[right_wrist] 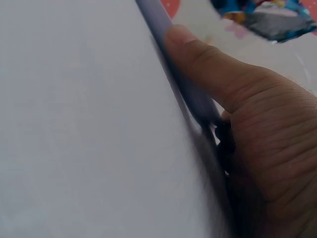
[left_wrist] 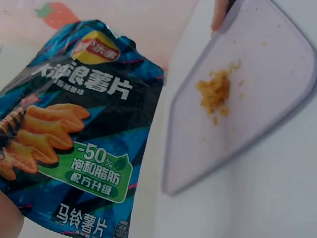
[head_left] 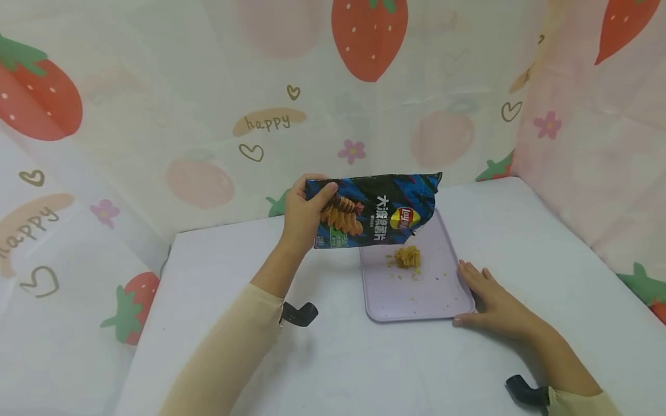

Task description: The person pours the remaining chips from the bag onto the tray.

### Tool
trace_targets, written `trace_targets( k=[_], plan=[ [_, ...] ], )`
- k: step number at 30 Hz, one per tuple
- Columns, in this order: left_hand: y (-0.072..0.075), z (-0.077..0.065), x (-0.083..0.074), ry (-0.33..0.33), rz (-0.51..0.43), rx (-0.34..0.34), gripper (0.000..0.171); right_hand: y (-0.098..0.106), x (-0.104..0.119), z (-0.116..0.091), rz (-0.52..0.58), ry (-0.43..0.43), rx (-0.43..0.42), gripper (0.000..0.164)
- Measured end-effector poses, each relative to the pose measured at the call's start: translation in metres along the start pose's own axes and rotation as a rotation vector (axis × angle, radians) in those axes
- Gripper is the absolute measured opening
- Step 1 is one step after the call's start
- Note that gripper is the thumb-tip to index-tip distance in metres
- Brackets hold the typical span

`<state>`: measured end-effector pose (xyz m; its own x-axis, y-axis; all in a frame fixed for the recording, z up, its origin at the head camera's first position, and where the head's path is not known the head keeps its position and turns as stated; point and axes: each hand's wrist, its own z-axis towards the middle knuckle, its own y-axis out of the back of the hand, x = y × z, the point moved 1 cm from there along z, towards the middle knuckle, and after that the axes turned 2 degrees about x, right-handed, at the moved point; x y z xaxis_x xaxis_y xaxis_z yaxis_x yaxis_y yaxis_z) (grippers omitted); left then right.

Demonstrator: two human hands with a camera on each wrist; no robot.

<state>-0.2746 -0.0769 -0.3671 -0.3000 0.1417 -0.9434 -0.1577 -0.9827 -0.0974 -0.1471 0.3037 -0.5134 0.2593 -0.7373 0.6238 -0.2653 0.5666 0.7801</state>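
My left hand (head_left: pixel 306 211) grips a blue and black potato chip bag (head_left: pixel 364 216) by its closed end, thumb on the printed front. The bag lies sideways in the air over the far part of a pale purple tray (head_left: pixel 385 300); its torn end points right. A small heap of yellow chip pieces (head_left: pixel 407 257) sits on the tray, with crumbs scattered around it. At the tray's near right corner, my right hand (head_left: pixel 494 300) rests with fingers extended along the side. Its thumb (right_wrist: pixel 198 57) touches the rim in the right wrist view.
The tray stands on a white-covered table (head_left: pixel 224 289). Behind and beside the table hangs a backdrop (head_left: pixel 208 86) printed with strawberries, hearts and flowers. A black strap end (head_left: pixel 300 314) sticks out at the left wrist, another (head_left: pixel 525 392) at the right.
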Motion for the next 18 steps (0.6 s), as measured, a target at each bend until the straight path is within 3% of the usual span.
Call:
trace_targets(
  k=[2, 6, 11, 18],
  plan=[
    [0.001, 0.001, 0.002, -0.015, 0.016, 0.007, 0.017, 0.000, 0.000, 0.000, -0.002, 0.007, -0.004, 0.120],
    [0.003, -0.001, 0.010, 0.020, 0.056, 0.031, 0.017, 0.001, 0.000, 0.000, -0.002, 0.012, -0.004, 0.119],
    [0.005, 0.000, -0.007, -0.031, 0.033, -0.062, 0.016, 0.002, 0.002, -0.001, -0.009, 0.010, -0.004, 0.120],
    [-0.005, -0.009, -0.005, -0.037, 0.017, -0.030, 0.014, 0.002, 0.002, -0.001, 0.009, -0.006, 0.012, 0.121]
  ],
)
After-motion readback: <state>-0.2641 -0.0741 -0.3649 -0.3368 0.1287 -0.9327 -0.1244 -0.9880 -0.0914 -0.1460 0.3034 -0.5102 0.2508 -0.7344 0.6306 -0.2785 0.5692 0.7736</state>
